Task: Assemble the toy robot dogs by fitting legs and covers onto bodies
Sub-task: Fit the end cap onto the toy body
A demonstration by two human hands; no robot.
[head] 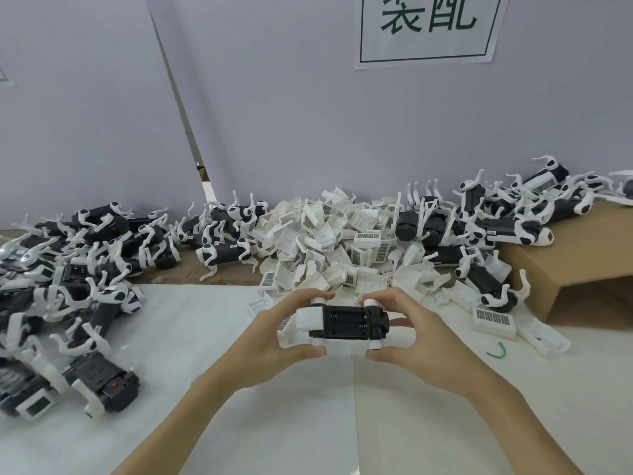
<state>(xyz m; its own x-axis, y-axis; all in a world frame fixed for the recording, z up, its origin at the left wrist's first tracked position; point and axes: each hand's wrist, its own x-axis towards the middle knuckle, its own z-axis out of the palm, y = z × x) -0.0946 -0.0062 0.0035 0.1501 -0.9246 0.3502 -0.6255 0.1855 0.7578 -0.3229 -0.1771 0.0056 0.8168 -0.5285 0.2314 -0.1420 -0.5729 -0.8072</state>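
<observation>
White counter [191,337] carries the work: above it a black dog body [346,322] is pinched at both ends, left hand [274,332] and right hand [421,341], each grip curled round it. Beyond lies a heap of white covers [329,241], flanked by assembled dogs [102,241].

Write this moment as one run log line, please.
left hand: grips toy body | right hand: grips same body | cover pile: behind
</observation>
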